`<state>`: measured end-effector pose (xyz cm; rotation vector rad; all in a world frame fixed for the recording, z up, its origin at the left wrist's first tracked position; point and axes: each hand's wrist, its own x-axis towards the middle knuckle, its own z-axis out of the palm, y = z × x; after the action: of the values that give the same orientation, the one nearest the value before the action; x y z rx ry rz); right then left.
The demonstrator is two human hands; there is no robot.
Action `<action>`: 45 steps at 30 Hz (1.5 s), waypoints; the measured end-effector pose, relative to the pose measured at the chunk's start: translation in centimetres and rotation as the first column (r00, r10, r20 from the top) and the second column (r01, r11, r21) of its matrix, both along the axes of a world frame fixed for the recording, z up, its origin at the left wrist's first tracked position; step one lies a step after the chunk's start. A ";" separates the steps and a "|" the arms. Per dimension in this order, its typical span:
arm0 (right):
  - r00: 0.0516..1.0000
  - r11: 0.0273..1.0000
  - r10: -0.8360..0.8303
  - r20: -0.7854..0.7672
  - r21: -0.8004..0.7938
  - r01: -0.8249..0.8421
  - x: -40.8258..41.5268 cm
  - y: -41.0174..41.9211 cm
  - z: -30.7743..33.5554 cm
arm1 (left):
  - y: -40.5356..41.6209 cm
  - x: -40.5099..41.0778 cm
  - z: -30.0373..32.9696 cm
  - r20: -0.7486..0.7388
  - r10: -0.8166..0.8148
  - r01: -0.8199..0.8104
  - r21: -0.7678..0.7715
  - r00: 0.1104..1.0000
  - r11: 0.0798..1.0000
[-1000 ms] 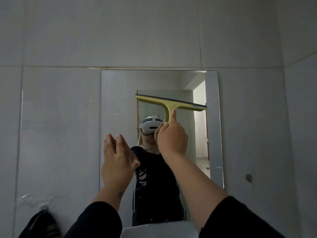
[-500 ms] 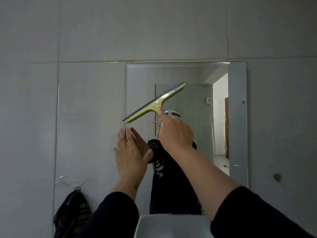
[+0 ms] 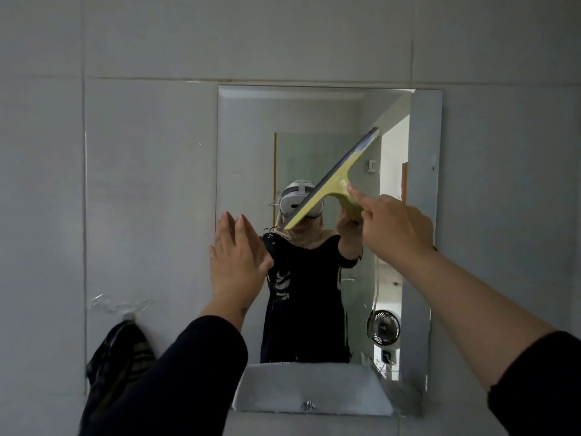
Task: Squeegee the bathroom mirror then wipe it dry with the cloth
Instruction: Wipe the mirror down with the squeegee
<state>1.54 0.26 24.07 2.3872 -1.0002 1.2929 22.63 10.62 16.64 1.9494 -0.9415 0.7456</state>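
Observation:
A rectangular mirror (image 3: 248, 146) hangs on the grey tiled wall. My right hand (image 3: 396, 228) grips the handle of a yellow-green squeegee (image 3: 333, 180), index finger stretched along it. Its blade lies slanted on the glass, upper end toward the top right, lower end toward the mirror's middle. My left hand (image 3: 235, 256) rests flat, fingers together, against the mirror's left edge. A dark striped cloth (image 3: 119, 357) hangs from a wall hook at the lower left.
A white basin (image 3: 311, 388) sits directly below the mirror. The wall hook (image 3: 127, 316) is left of the mirror, above the cloth. Grey wall tiles surround everything. The mirror reflects a person, a doorway and a small fan.
The squeegee has swung from the mirror's left side to its right side, its blade steeper now. My right hand moved right with it. My left hand stayed at the left edge.

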 end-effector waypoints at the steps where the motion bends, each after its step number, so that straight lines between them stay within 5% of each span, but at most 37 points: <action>1: 1.000 1.000 -0.013 0.014 0.017 0.013 -0.4 -0.4 -0.2 | 0.0 0.0 -0.1 -0.003 -0.008 0.008 -0.004 1.000 1.000; 14: 0.926 0.932 -0.021 0.376 0.342 -0.118 0.8 1.2 -5.6 | 0.2 0.6 -0.4 -0.031 -0.092 0.091 -0.033 0.995 0.995; 23: 0.857 0.891 0.094 0.506 0.341 -0.299 6.8 4.6 -8.9 | 1.0 0.7 0.2 -0.047 -0.150 0.146 -0.080 0.988 0.986; 29: 0.908 0.893 0.211 0.361 0.306 -0.329 9.3 7.7 -10.0 | 2.5 1.4 0.7 0.036 -0.140 0.145 -0.244 0.989 0.959; 38: 0.979 0.961 0.202 -0.032 0.199 -0.192 8.0 6.6 -11.0 | 2.5 1.8 -0.8 -0.006 -0.125 0.123 -0.129 0.992 0.984; 45: 0.996 0.992 0.050 -0.080 0.116 -0.041 3.0 3.4 -9.6 | 1.3 1.1 -1.3 -0.064 -0.122 0.120 -0.030 0.990 0.992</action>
<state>4.56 3.69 14.49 2.5400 -1.0272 1.1707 23.78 11.90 15.38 1.8647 -0.9957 0.6174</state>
